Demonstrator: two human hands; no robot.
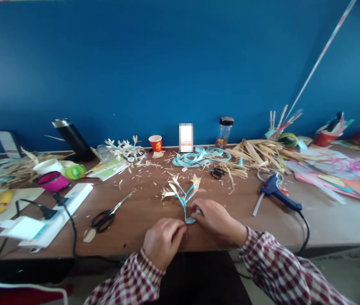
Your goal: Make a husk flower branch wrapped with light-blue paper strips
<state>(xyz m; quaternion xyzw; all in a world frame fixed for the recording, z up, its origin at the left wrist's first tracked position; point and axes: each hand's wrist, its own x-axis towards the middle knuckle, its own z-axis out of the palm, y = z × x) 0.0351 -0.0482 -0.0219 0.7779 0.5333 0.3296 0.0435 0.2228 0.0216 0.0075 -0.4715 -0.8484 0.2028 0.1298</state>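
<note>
A small spray of pale husk flowers (184,191), its stems wrapped in light blue tape, stands upright between my hands near the table's front edge. My left hand (164,238) is closed at the bottom of the stem, its thumb and fingertips pinched together there; the exact grip is partly hidden. My right hand (214,217) is closed on the light blue tape (190,220), which loops from the foot of the stem to its fingers. Scissors with black handles (105,219) lie to the left of my left hand.
A blue glue gun (278,193) lies at right, its cord hanging off the edge. Behind are a blue ribbon coil (195,158), dry husks (258,153), a red paper cup (156,144), a lidded jar (225,132) and small scissors (217,173). A white power strip (63,216) lies left.
</note>
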